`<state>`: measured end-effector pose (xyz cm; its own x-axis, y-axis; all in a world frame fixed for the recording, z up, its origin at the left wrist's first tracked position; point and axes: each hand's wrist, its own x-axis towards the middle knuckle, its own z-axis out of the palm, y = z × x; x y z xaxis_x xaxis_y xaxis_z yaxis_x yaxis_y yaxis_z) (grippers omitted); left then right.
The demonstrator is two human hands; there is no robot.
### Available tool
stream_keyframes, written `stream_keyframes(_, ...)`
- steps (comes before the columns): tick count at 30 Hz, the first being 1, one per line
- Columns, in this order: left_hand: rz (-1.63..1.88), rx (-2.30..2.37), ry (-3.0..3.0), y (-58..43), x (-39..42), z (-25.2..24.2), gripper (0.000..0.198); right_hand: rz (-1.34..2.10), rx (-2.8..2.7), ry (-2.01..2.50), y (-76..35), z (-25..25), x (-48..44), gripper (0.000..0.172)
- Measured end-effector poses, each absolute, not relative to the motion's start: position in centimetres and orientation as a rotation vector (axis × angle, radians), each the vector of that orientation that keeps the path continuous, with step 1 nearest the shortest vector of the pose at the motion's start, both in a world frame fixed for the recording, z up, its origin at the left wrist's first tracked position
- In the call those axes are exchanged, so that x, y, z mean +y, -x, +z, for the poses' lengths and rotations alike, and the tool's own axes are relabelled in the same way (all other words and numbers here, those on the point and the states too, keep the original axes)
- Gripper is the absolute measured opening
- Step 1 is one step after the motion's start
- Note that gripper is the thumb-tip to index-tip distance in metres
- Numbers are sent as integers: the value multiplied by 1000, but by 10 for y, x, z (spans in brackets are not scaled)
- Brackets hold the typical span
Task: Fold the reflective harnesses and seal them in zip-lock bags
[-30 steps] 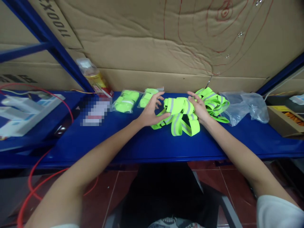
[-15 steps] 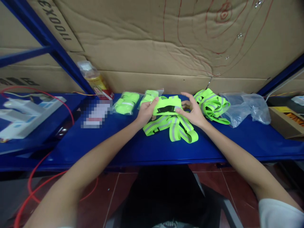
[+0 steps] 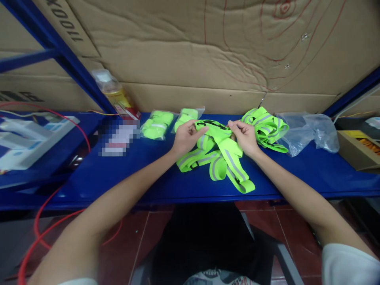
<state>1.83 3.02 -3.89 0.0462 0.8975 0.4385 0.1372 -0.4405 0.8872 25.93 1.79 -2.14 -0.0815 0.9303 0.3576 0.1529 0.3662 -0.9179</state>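
Note:
Between my hands a neon-yellow reflective strap harness (image 3: 221, 138) is held just above the blue shelf, its grey-striped straps trailing loosely onto the surface toward me. My left hand (image 3: 187, 136) is closed on the left end of its upper band, thumb on top. My right hand (image 3: 245, 136) pinches the band's other end between thumb and fingers. Black parts show along the band between them. Just behind my left hand lies a bagged, folded yellow harness (image 3: 187, 116), with another bagged one (image 3: 157, 124) further left. A loose heap of yellow straps (image 3: 267, 128) sits beyond my right hand.
A clear plastic bag (image 3: 308, 132) and an open cardboard box (image 3: 353, 150) are on the right. Toward the left stand a bottle (image 3: 117, 95) and a white power strip (image 3: 38, 142). A cardboard wall (image 3: 178, 59) rises behind the blue shelf (image 3: 133, 178).
My right hand has gone from spread fingers to a pinch on the band. The band has tipped flatter, and its straps have shifted, one reaching nearer the front edge.

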Motion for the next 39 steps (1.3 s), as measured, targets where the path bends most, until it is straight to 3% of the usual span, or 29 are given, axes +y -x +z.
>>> stream_keyframes(3,1527,1129,-1726,-15,32,-36,62,914,-1639,985,-260,-23,18,62)
stream_keyframes(7,1389,1033,-1545,-16,31,-34,59,767,-1646,987,-256,-25,18,60)
stream_keyframes(12,1324,867,-1514,-23,28,-37,53,1036,-1465,1046,-258,-21,20,75)
stream_keyframes(17,1237,771,-1557,-22,28,-41,86,1199,-1395,1044,-263,-23,28,53)
stream_keyframes(22,1212,1089,-1628,-17,32,-43,62,1312,-1421,994,-259,-22,26,52)
stream_keyframes(27,1310,1034,-1790,-16,27,-42,53,993,-1696,960,-253,-29,20,68)
stream_keyframes(31,1370,1010,-1892,-16,25,-39,36,701,-1664,1032,-255,-31,22,62)
stream_keyframes(36,1616,1081,-1824,-9,30,-34,38,620,-1652,1010,-259,-21,18,69)
stream_keyframes(39,1507,1078,-1824,-4,36,-37,39,590,-1754,1031,-262,-22,17,65)
